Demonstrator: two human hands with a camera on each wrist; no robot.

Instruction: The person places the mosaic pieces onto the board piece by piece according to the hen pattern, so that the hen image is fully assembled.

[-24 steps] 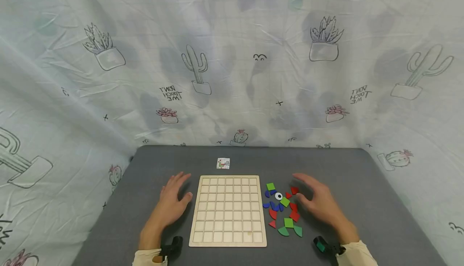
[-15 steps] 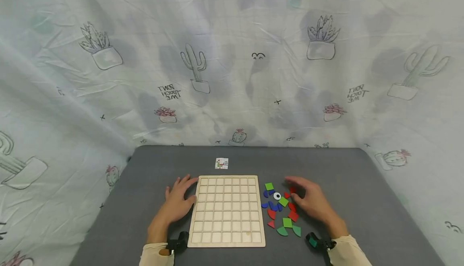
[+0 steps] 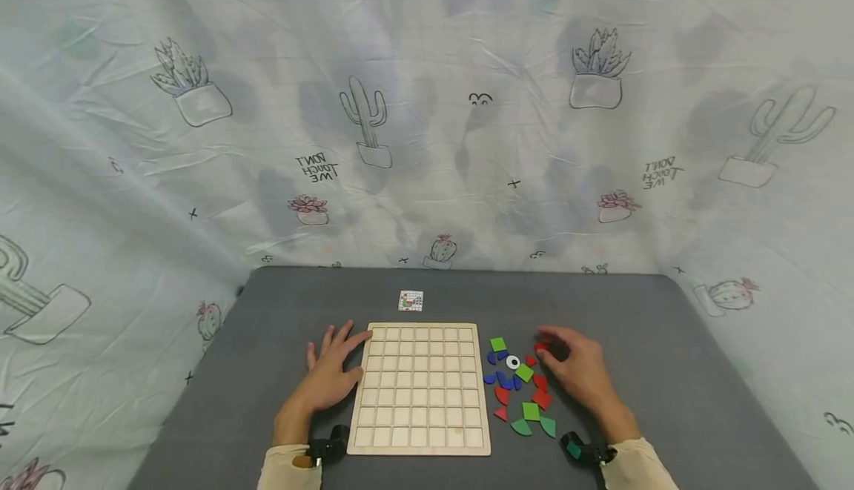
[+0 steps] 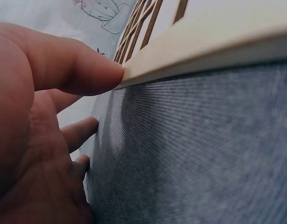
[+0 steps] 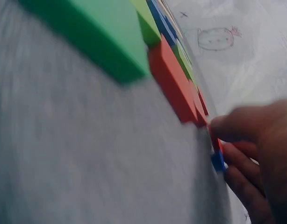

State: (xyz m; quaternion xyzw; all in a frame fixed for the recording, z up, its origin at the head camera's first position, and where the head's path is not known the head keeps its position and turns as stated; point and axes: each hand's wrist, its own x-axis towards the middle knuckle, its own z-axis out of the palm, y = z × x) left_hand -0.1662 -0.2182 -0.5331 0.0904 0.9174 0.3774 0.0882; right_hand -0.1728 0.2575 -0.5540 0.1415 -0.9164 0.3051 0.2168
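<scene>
A white curtain (image 3: 434, 141) printed with cacti and potted plants hangs behind my grey table (image 3: 634, 342) and along both sides. The board (image 3: 420, 380), a pale wooden grid, lies flat in front of me. My left hand (image 3: 329, 377) is at its left side, fingers spread wide: thumb tip against the left edge, forefinger reaching the far left corner, the others fanned out away from it. My right hand (image 3: 582, 365) has thumb and fingertips drawn in narrow, the red piece (image 3: 541, 346) between them at the far right of the scatter; how firmly I pinch it I cannot tell. The card (image 3: 411, 301) lies just past the board's far edge, well apart from both hands. Between the board and my right hand are three green squares (image 3: 531, 411), two dark green wedges (image 3: 521, 427) nearest me, other red shapes (image 3: 542, 399), blue shapes (image 3: 505, 381) and a white ring (image 3: 512, 362) beside the middle green square. From my right wrist, a blurred blue block (image 5: 218, 161) shows against the red piece, by my fingertips.
</scene>
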